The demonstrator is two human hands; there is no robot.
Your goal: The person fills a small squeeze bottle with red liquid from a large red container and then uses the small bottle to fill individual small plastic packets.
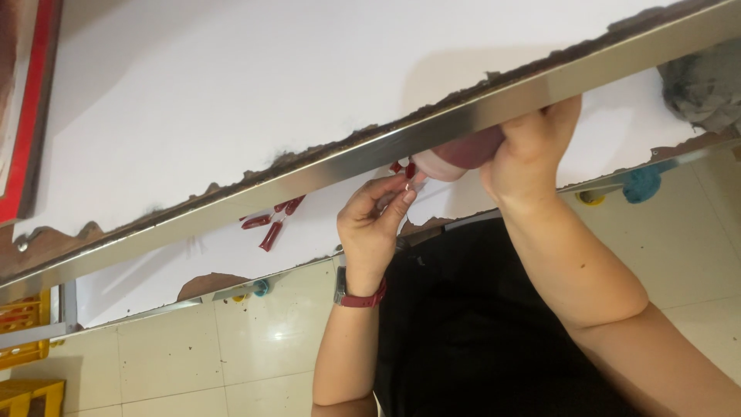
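Note:
My right hand (532,154) grips a soft dark red pouch (471,150) with a pale narrow end, held just under a shiny metal bar (309,174) that hides part of it. My left hand (374,224), with a red-strapped watch on its wrist, pinches the pouch's pale tip (421,177) between thumb and fingers. The tip is over a white surface (231,85). Several small red tube-shaped pieces (270,224) lie on that surface to the left of my left hand, and one or two more sit right by the tip.
The white surface has ragged brown crumbly edges along the bar. A second metal rail carries a blue round knob (641,184) and a yellow one (590,198). A grey lump (706,81) sits top right. Yellow crates (23,340) stand on the pale tiled floor (193,363).

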